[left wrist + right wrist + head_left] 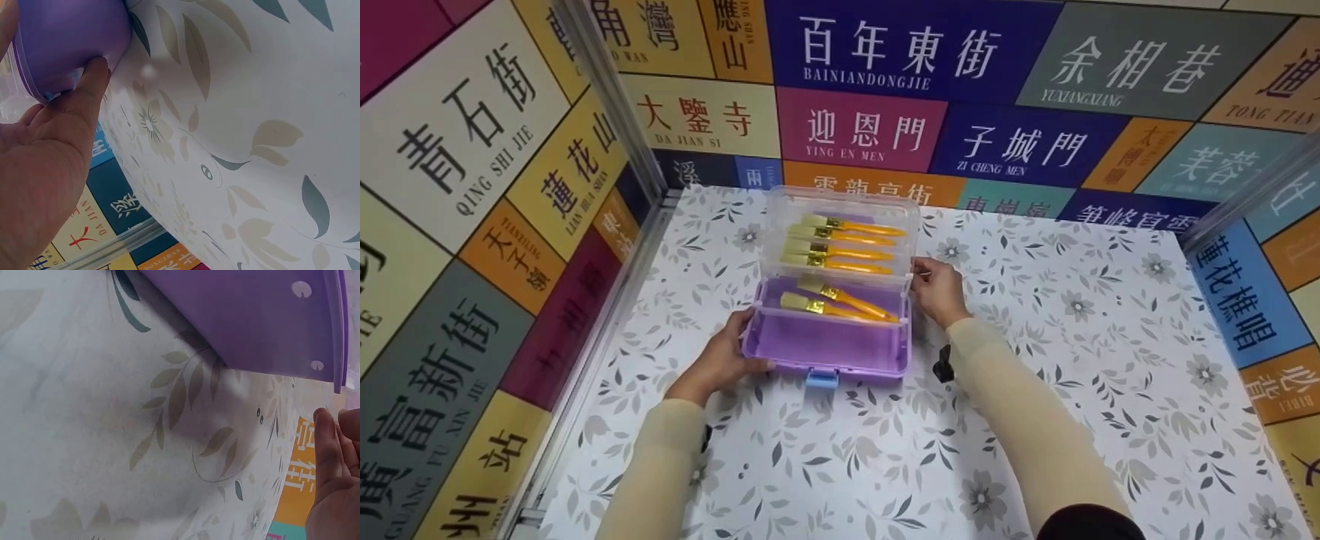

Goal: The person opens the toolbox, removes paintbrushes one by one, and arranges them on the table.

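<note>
A purple plastic box (829,341) with a blue latch (822,378) stands open on the table, its clear lid (877,201) tilted back behind it. Several flat paintbrushes (851,230) with orange handles and pale bristles show side by side in the clear part. Two more brushes (847,309) lie at the back of the purple base. The left hand (724,352) grips the base's front left corner, thumb on the front wall (93,84). At the right side, the right hand (939,291) pinches the clear lid's edge between thumb and fingers.
The white table (1080,390) carries a grey leaf and flower print. Colourful panels (855,127) with street names rise at the back and both sides. A metal post (622,105) stands at the back left corner.
</note>
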A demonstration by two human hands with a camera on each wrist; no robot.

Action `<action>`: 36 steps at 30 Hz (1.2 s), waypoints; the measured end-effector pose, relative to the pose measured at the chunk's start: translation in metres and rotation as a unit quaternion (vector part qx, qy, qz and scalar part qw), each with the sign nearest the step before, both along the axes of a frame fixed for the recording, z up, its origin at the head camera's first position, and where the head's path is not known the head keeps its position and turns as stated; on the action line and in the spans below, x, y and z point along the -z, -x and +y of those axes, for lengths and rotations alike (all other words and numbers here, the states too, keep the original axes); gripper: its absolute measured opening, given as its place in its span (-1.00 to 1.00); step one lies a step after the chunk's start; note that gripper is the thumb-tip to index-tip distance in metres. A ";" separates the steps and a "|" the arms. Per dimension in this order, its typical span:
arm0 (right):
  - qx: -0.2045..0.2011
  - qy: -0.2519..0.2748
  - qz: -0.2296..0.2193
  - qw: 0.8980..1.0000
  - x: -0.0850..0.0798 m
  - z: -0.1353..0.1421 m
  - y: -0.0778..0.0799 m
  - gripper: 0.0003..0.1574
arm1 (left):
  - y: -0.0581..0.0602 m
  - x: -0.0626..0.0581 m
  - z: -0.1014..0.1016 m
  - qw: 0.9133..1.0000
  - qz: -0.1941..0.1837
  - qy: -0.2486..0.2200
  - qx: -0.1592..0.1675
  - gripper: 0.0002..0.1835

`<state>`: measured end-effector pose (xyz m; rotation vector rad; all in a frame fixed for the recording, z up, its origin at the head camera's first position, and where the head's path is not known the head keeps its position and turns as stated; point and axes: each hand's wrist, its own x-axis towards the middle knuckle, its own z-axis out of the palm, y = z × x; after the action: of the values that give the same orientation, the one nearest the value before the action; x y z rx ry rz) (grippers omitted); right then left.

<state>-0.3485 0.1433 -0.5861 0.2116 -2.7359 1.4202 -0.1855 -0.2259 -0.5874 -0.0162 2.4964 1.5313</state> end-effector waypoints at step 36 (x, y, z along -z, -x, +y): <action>0.035 0.010 -0.104 0.994 0.006 -0.004 0.000 -0.61 | -0.001 0.003 0.000 1.000 0.017 -0.010 0.001 0.11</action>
<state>-0.3482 0.1390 -0.5916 -0.0373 -2.8559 1.5316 -0.1843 -0.2257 -0.5900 0.0149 2.5072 1.5679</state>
